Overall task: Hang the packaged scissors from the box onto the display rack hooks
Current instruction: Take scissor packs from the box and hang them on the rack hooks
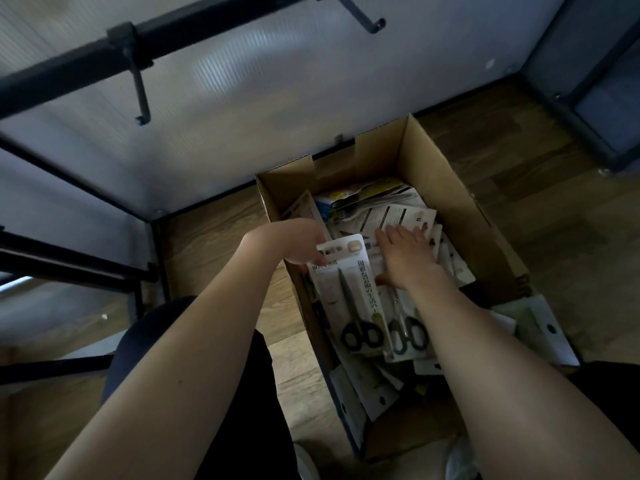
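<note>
An open cardboard box [450,188] stands on the wooden floor, full of packaged scissors on white cards. My left hand [298,242] pinches the top corner of one package of black-handled scissors [353,292], lifted at the box's left side. My right hand [405,254] lies flat, fingers spread, on other packages [398,213] in the middle of the box. A second black-handled pair [408,332] lies beside the held one. Above, a black rack bar [69,67] carries two bare hooks, the left hook [140,95] and the right hook [363,19].
A pale ribbed panel [277,81] backs the rack. Black frame legs [69,265] stand at the left. A dark cabinet [595,81] fills the upper right corner. My dark-clothed knee [145,341] sits left of the box.
</note>
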The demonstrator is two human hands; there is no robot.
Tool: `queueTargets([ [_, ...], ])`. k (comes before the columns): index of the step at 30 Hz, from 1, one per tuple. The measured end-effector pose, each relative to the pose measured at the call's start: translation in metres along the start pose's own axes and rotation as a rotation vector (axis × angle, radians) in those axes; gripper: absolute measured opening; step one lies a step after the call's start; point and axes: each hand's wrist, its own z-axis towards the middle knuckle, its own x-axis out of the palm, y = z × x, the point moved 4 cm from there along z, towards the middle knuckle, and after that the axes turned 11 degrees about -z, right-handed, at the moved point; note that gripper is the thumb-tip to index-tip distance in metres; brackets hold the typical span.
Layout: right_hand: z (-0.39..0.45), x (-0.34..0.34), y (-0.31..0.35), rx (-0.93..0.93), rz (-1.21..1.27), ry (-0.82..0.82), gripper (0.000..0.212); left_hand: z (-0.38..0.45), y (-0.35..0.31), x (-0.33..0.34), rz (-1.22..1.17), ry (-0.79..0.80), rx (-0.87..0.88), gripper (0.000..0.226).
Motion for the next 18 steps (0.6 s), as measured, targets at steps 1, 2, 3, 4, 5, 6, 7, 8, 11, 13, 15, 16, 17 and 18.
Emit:
queueTargets([
  [1,-0.001,-0.001,0.001,0.003,-0.005,-0.005,0.094,0.000,0.000,0.000,-0.011,0.000,-0.002,0.028],
  [2,-0.002,-0.001,0.001,0.008,-0.007,-0.012,0.093,0.000,0.000,0.001,-0.025,0.002,-0.003,0.028],
  [3,-0.004,-0.002,0.002,0.017,-0.003,-0.017,0.092,0.000,-0.001,0.001,-0.042,0.005,-0.002,0.029],
  [4,-0.007,-0.002,0.001,0.030,0.006,-0.019,0.091,-0.001,-0.002,0.003,-0.059,0.011,0.000,0.029],
  [5,-0.011,-0.002,0.000,0.045,0.017,-0.016,0.089,-0.001,-0.004,0.004,-0.070,0.017,0.001,0.029],
  [6,-0.015,-0.002,-0.001,0.060,0.022,-0.013,0.087,-0.001,-0.006,0.006,-0.075,0.022,0.001,0.028],
  [7,-0.021,-0.002,-0.004,0.071,0.020,-0.008,0.084,-0.003,-0.008,0.008,-0.075,0.029,0.002,0.028],
  [8,-0.027,-0.003,-0.007,0.079,0.011,-0.002,0.080,-0.004,-0.011,0.010,-0.072,0.034,0.005,0.029],
  [11,-0.050,-0.006,-0.015,0.124,0.038,0.003,0.064,-0.012,-0.023,0.015,-0.066,0.037,0.013,0.031],
  [13,-0.065,-0.012,-0.018,0.190,0.131,0.001,0.050,-0.021,-0.033,0.018,-0.041,0.012,0.016,0.033],
  [15,-0.083,-0.021,-0.019,0.218,0.227,0.040,0.039,-0.032,-0.042,0.021,-0.029,-0.020,0.009,0.034],
  [16,-0.094,-0.027,-0.018,0.209,0.275,0.068,0.034,-0.038,-0.044,0.024,-0.040,-0.030,-0.003,0.033],
  [17,-0.106,-0.032,-0.018,0.193,0.331,0.097,0.030,-0.045,-0.047,0.027,-0.064,-0.038,-0.023,0.033],
  [18,-0.119,-0.039,-0.018,0.178,0.385,0.128,0.029,-0.055,-0.050,0.030,-0.089,-0.049,-0.046,0.031],
])
